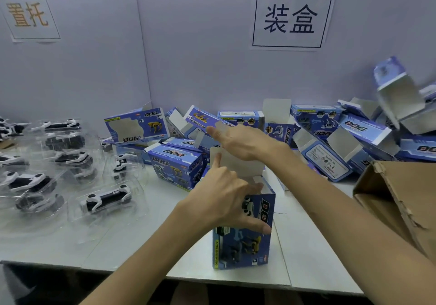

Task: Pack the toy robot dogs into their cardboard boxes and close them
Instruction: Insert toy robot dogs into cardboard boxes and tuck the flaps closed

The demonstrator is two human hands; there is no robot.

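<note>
Head-camera view showed one blue box (245,245) standing on end near the front edge of the white table (146,241), between the two forearms. Its long axis ran vertical and its open end pointed up. The printed front faced the person, with the lettering turned sideways. The pale top flap (236,166) stood upright at the far side of the opening. Whether a toy was inside could not be told.

The left hand (224,200) gripped the box at its top. Its fingers (258,227) curled over the near rim and down the front face, and its thumb (216,163) pointed up against the left edge of the flap. The right hand (245,140) hung above and behind the flap. Its fingers (218,132) were straight, close together and pointing left, holding nothing. Whether they touched the flap could not be told.

Toy robot dogs (107,200) lay in clear trays on the left of the table, well apart from the held box. A pile of boxes (325,139) lay along the back wall, many with flaps open. A brown carton (398,200) sat on the right.
</note>
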